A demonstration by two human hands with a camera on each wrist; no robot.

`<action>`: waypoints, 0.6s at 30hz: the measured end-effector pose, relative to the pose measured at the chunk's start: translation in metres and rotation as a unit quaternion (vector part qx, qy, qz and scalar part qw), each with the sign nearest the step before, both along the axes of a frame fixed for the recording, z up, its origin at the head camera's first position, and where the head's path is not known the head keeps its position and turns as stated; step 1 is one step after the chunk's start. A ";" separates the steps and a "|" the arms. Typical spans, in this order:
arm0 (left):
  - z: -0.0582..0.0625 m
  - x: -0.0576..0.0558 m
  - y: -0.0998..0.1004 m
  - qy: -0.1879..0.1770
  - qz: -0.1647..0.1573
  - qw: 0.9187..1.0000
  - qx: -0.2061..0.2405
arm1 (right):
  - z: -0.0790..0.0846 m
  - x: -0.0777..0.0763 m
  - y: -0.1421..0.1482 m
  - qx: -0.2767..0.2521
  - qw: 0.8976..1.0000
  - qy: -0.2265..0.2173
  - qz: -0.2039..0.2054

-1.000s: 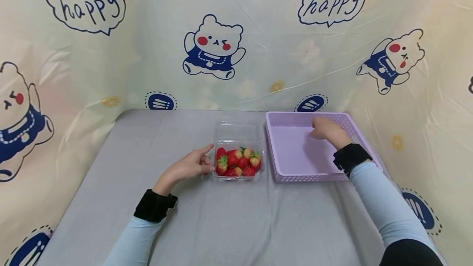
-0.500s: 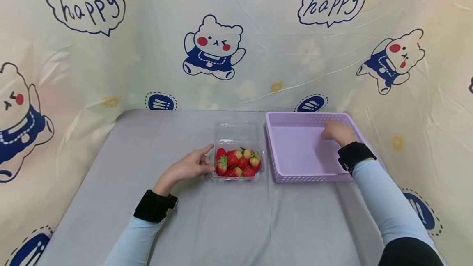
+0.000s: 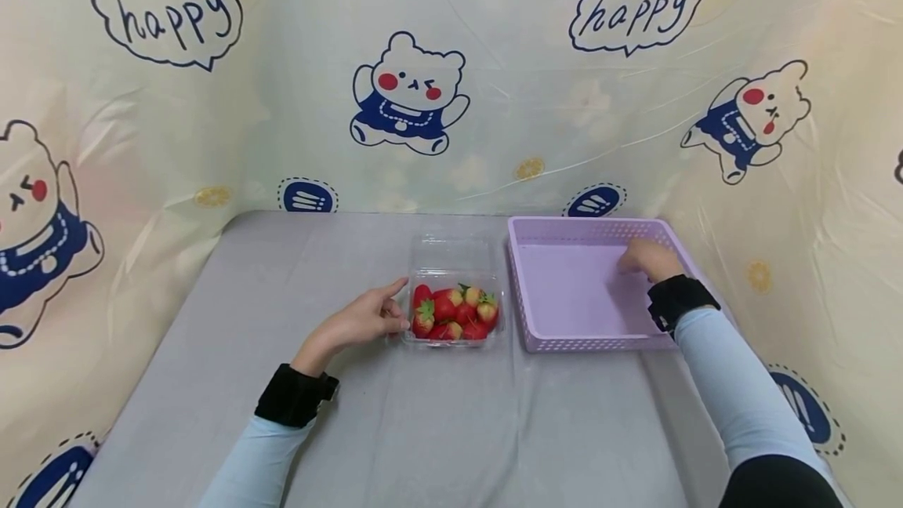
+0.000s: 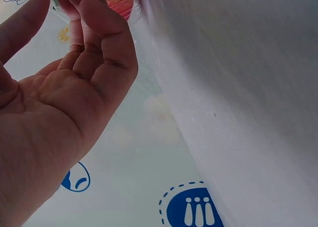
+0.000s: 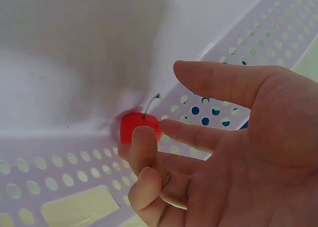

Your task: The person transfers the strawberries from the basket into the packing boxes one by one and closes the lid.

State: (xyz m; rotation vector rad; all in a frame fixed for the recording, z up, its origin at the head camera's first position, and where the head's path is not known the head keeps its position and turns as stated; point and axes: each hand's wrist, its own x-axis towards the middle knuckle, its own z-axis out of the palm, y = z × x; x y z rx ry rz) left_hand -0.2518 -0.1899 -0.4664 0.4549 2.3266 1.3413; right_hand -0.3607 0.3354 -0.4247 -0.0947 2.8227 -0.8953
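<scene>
A clear plastic box (image 3: 455, 339) with its lid raised holds several red strawberries (image 3: 446, 302), some with green leaves. My left hand (image 3: 360, 316) rests its fingertips at the box's left side. In the left wrist view, the left hand (image 4: 74, 88) shows some bent fingers and a thumb apart from them; a bit of red fruit shows past the fingertips. My right hand (image 3: 649, 259) is down inside a purple basket (image 3: 518, 288). In the right wrist view, a red cherry (image 5: 136, 125) with a stem lies in the basket's corner, my right hand's fingers (image 5: 194, 137) right at it, thumb held away.
Grey cloth (image 3: 395, 429) covers the table. A printed curtain (image 3: 494, 100) with bears surrounds it at the back and sides. The basket has low perforated walls and stands just right of the box.
My right hand has moved to the right and slightly nearer inside the basket, toward its right wall. The left hand and the strawberry box stay in place.
</scene>
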 end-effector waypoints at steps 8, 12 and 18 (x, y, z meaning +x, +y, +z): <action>-0.001 -0.001 -0.001 0.003 0.000 1.000 -0.005 | 0.004 -0.004 -0.005 0.046 0.998 -0.045 0.000; -0.002 -0.001 -0.001 0.004 -0.002 1.000 -0.004 | -0.004 -0.009 0.002 -0.001 0.999 -0.033 -0.009; -0.002 0.001 -0.001 0.000 0.001 1.000 -0.007 | -0.019 -0.027 0.011 0.056 0.995 -0.077 -0.006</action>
